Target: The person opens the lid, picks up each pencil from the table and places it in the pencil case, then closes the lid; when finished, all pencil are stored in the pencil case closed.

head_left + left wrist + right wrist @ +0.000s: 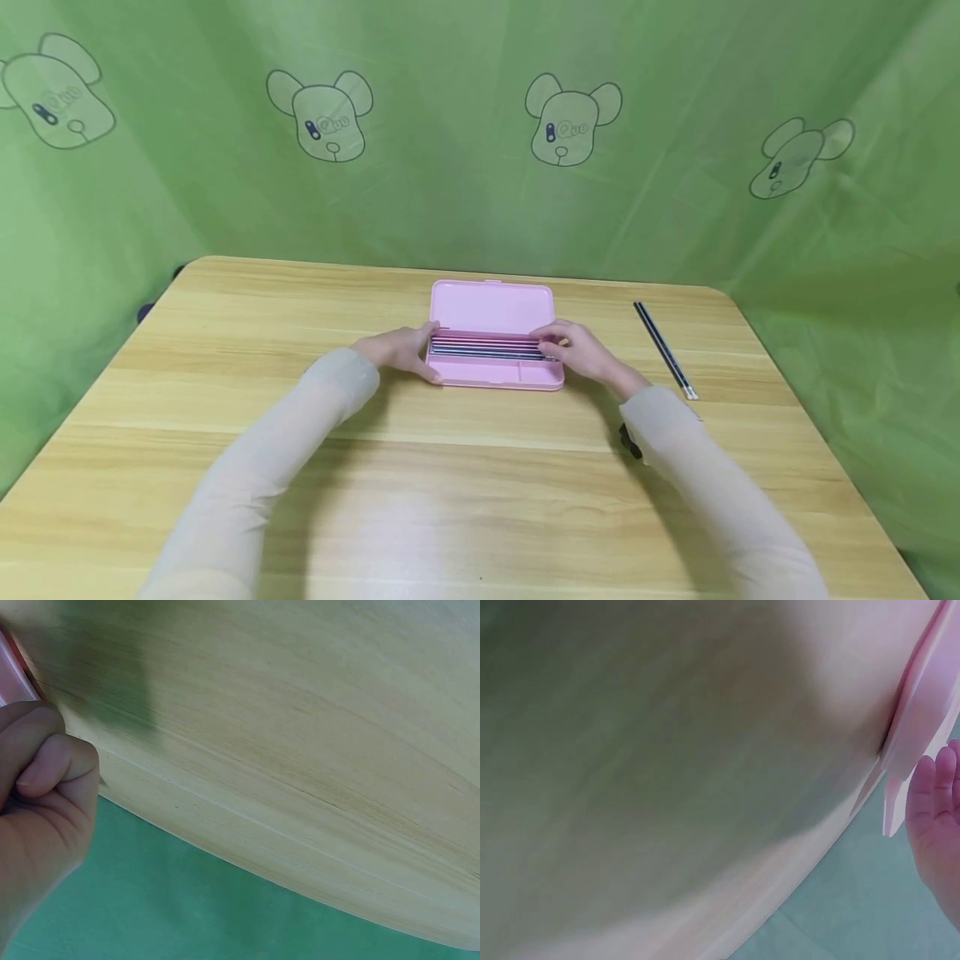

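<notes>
A pink pencil case point(495, 307) lies with its lid raised at the table's far middle. Several dark and reddish pencils point(487, 347) lie side by side in its long compartment. My left hand point(401, 346) grips the left end of the case, thumb at the front corner. In the left wrist view that hand point(49, 772) has curled fingers beside a pink edge. Over the right ends of the pencils, my right hand point(581, 350) touches them with its fingertips; whether it pinches one is hidden. The right wrist view shows its fingers point(924, 787) fairly straight beside the case point(922, 712).
Two dark pencils point(663, 346) with pale ends lie side by side on the table, right of the case. A small black object point(630, 442) shows beside the right sleeve. A green curtain point(450, 167) with bear drawings hangs behind the wooden table point(465, 467).
</notes>
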Motion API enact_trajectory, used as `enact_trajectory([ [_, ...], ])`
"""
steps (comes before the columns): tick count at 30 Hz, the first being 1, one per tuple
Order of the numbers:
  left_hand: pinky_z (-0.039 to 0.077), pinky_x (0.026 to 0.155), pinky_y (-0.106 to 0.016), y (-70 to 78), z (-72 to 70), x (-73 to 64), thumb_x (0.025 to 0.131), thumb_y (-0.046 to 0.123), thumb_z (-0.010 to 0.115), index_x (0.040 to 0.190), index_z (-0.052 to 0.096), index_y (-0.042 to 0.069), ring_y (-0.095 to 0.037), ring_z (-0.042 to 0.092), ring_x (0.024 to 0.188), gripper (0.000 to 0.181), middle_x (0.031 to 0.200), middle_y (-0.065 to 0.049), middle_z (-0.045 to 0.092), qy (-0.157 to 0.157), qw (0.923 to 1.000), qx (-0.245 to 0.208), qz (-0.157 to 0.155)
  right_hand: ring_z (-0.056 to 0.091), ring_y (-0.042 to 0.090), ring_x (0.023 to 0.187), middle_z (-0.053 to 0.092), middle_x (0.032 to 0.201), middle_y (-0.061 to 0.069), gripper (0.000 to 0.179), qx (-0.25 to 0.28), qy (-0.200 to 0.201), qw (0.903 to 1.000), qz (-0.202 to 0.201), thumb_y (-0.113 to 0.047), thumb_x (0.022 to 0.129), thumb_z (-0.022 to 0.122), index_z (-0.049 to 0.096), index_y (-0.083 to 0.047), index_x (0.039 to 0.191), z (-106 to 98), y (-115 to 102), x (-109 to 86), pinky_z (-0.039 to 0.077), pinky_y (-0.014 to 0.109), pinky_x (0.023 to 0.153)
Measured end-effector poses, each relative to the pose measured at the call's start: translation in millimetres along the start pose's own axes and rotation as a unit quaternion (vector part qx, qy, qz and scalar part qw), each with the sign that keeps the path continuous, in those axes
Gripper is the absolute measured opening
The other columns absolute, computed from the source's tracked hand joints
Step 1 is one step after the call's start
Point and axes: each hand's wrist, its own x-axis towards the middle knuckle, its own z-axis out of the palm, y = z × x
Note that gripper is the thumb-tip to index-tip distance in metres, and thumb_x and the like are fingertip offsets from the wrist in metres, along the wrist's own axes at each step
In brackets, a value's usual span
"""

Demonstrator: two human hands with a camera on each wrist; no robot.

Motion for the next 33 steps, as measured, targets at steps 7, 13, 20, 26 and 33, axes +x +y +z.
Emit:
enact_trajectory([
  [7, 0.024, 0.11, -0.041, 0.0, -0.7, -0.1, 0.075, 0.045, 0.07, 0.145, 0.008, 0.003, -0.035, 0.032, 0.13, 0.102, 0.141, -0.026, 0.031, -0.002, 1.0, -0.002, 0.002, 0.055, 0.025, 0.088, 0.06, 0.093, 0.014, 0.029, 0.0, 0.011, 0.9999, 0.002, -0.003, 0.085, 0.06, 0.061, 0.003, 0.113, -8, 7, -7.0, 0.048, 0.033, 0.076],
  [13, 0.024, 0.11, -0.041, 0.2, -0.7, -0.3, 0.075, 0.045, 0.07, 0.145, 0.008, 0.002, -0.035, 0.032, 0.13, 0.103, 0.141, -0.026, 0.031, -0.003, 1.0, -0.001, -0.001, 0.054, 0.027, 0.089, 0.06, 0.094, 0.016, 0.031, -0.003, 0.019, 0.9998, 0.008, -0.005, 0.085, 0.061, 0.059, 0.005, 0.114, -16, 15, -15.7, 0.047, 0.039, 0.081],
  [20, 0.025, 0.109, -0.042, 0.8, -1.2, -0.9, 0.076, 0.044, 0.07, 0.145, 0.008, 0.001, -0.035, 0.033, 0.129, 0.102, 0.14, -0.027, 0.033, 0.0, 1.0, 0.008, 0.003, 0.054, 0.03, 0.094, 0.06, 0.1, 0.019, 0.033, -0.022, 0.027, 0.999, 0.029, -0.008, 0.087, 0.059, 0.056, 0.005, 0.117, -27, 27, -27.7, 0.047, 0.044, 0.085],
  [26, 0.024, 0.11, -0.041, 0.5, -1.1, -0.7, 0.076, 0.045, 0.07, 0.145, 0.008, 0.002, -0.035, 0.032, 0.13, 0.103, 0.141, -0.026, 0.031, -0.002, 1.0, 0.003, 0.003, 0.054, 0.03, 0.093, 0.059, 0.098, 0.018, 0.036, -0.032, 0.036, 0.9978, 0.046, -0.009, 0.088, 0.059, 0.054, 0.006, 0.119, -39, 34, -38.8, 0.047, 0.038, 0.081],
  [33, 0.022, 0.111, -0.041, -0.7, -1.1, 0.0, 0.076, 0.044, 0.071, 0.145, 0.007, 0.002, -0.035, 0.03, 0.131, 0.103, 0.143, -0.026, 0.029, -0.004, 1.0, -0.005, 0.002, 0.055, 0.032, 0.089, 0.06, 0.096, 0.02, 0.036, -0.061, 0.066, 0.9938, 0.065, -0.012, 0.09, 0.057, 0.053, 0.009, 0.119, -54, 44, -52.3, 0.046, 0.038, 0.08],
])
